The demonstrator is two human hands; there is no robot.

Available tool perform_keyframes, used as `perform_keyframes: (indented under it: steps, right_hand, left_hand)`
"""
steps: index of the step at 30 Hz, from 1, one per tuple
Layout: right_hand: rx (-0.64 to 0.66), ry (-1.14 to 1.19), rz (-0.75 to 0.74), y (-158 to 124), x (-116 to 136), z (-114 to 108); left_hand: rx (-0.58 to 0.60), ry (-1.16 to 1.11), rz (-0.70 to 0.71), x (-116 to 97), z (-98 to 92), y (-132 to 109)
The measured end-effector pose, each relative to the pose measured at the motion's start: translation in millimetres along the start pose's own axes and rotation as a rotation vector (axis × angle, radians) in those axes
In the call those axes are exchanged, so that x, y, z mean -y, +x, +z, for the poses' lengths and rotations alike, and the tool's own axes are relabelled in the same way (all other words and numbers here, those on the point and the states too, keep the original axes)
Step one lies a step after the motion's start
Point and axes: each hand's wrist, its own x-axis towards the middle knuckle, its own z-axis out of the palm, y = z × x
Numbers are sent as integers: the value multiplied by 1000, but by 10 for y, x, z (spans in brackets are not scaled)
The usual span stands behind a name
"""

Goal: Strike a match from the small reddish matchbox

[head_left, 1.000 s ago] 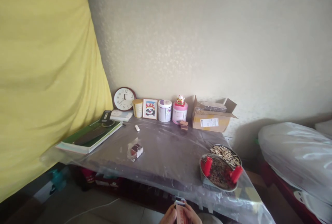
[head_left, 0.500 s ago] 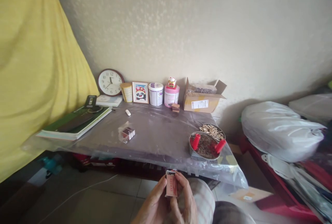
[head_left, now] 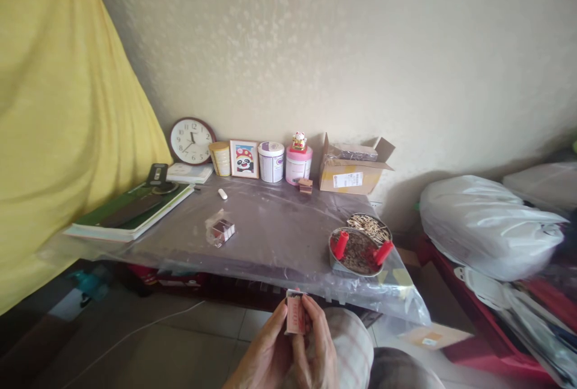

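Observation:
Both hands hold a small matchbox (head_left: 296, 315) with a pinkish printed face, upright just beyond the table's front edge and above my knees. Its top end shows a dark gap with a small reddish bit at the rim; the contents are too small to make out. My left hand (head_left: 265, 347) grips its left side with the thumb. Fingers of my right hand (head_left: 316, 344) press its right side and lower end. Ahead to the right stand a bowl of matchsticks (head_left: 367, 228) and a round tin (head_left: 356, 272) of dark bits with two red tubes (head_left: 341, 246).
On the plastic-covered table (head_left: 274, 226) lie a wrapped pack of matchboxes (head_left: 222, 231), a white eraser-like piece (head_left: 222, 194) and a green book (head_left: 130, 211). A clock (head_left: 193, 140), canisters (head_left: 271, 163) and an open carton (head_left: 351, 175) line the wall. White bags (head_left: 487, 220) sit at right.
The matchbox has risen slightly and tipped a little in my hands. The fingers of my right hand have shifted along its side and lower end. Things on the table have not moved.

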Motion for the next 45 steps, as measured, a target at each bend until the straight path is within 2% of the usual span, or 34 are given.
perform_keyframes:
  steps: [8,15,17,21,24,26,29,34,38,45]
  right_hand:
    - [52,-44,-86,-34,-130,-27]
    - [25,-116,-101,-22,-129,-18]
    - [101,-114,-121,16,-121,-85]
    - [340,-97,-201,196,-68,-313]
    - [360,-96,-203,373,-5,-440]
    - [363,-118,-255,464,30,-468]
    - [362,-212,-350,531,54,-454]
    - [407,-355,-410,528,21,-416]
    - [468,-412,-438,528,-12,-415]
    - [639,-480,-440,610,32,-452]
  left_hand:
    - [-75,-31,35,30,50,10]
    - [-85,9,-23,46,33,-23]
    - [-104,16,-31,14,17,-30]
    - [-185,59,-15,-58,-23,-31]
    - [-245,179,21,-76,-50,-29]
    - [-267,284,28,-75,-54,-34]
    - [-255,404,51,-73,-38,-46]
    - [-253,521,95,-61,-25,-26]
    - [-256,538,120,-34,-35,24]
    - [-136,482,92,-17,13,55]
